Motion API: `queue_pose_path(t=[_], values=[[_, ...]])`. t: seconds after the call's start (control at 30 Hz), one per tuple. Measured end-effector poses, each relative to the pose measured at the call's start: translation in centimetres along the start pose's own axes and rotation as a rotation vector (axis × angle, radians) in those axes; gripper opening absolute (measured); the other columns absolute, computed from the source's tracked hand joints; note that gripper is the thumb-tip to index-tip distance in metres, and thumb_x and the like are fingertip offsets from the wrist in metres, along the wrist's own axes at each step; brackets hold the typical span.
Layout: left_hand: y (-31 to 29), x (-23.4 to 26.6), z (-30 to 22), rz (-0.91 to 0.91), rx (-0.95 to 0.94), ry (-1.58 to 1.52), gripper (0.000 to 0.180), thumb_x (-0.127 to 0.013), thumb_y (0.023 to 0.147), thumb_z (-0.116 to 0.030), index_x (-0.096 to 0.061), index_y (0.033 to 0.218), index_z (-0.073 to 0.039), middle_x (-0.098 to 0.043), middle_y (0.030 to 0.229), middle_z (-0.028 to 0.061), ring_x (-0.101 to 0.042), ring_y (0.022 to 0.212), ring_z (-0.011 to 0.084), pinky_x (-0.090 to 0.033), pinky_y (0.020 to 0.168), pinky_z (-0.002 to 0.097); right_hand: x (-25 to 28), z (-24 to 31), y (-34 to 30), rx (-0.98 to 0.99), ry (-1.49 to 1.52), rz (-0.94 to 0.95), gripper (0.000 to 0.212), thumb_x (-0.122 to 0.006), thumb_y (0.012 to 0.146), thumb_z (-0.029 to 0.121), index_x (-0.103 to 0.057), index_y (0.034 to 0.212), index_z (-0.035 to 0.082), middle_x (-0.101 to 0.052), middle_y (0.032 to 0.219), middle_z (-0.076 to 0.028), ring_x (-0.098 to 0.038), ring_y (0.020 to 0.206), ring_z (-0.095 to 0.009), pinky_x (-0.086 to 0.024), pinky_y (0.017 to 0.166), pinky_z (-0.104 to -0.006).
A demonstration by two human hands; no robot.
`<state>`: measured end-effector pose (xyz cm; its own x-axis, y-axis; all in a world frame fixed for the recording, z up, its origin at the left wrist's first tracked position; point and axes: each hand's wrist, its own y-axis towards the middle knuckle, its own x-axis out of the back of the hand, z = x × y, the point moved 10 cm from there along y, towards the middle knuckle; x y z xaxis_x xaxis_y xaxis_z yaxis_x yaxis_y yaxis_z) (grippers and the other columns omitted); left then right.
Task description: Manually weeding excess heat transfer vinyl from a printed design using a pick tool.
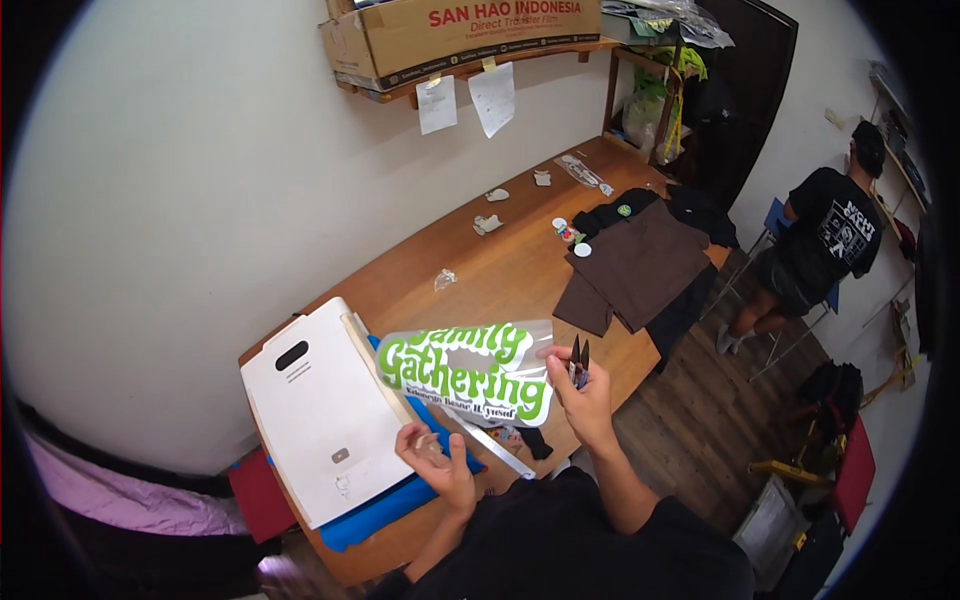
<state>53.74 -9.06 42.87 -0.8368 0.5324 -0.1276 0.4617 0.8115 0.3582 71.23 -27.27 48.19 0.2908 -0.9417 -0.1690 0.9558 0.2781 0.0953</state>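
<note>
My right hand (587, 398) is closed on the edge of a transfer film (465, 372) and also holds a small pair of dark thread snips (580, 360), blades pointing up. The film is clear, with large green lettering edged in white, and curls at its left side. It is held above the table's near edge. Below it and to the left, my left hand (443, 468) is palm up with curled fingers; a pale, see-through bit shows in them, apparently a film scrap. It is next to a white heat press (330, 410).
On the wooden table (400, 295) lie a blue cloth (375, 512), a metal ruler (495, 447), several film scraps (487, 224), and folded brown fabric (640, 265) over black garments. A cardboard box (465, 40) rests on the wall shelf. Another person (825, 230) is at the right, by a blue chair.
</note>
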Motion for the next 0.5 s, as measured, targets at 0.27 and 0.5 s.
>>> queue_pose_path(t=[0.27,0.5], values=[[-2.8,-9.1,0.2,0.683,0.502,-0.927,0.078,-0.060,0.078,-0.052,-0.030,0.132,-0.005,-0.055,0.112,0.0134,-0.061,0.086,0.0276,-0.051,0.070,0.0346,-1.5,-0.3,-0.7,-0.067,0.087,0.102,0.016,-0.055,0.090,0.014,-0.062,0.099,0.003,-0.046,0.063,0.008,-0.033,0.049,0.002,-0.021,0.043,-0.0154],[-1.1,-7.9,-0.7,0.446,0.636,-0.475,0.024,-0.063,0.079,0.004,-0.052,0.101,0.003,-0.062,0.084,0.0097,-0.059,0.058,0.0138,-0.047,0.048,0.0219,-3.2,2.1,-1.9,0.016,0.055,0.215,0.024,-0.050,0.092,0.013,-0.055,0.111,0.000,-0.052,0.076,0.001,-0.046,0.071,-0.004,-0.037,0.064,-0.0186]])
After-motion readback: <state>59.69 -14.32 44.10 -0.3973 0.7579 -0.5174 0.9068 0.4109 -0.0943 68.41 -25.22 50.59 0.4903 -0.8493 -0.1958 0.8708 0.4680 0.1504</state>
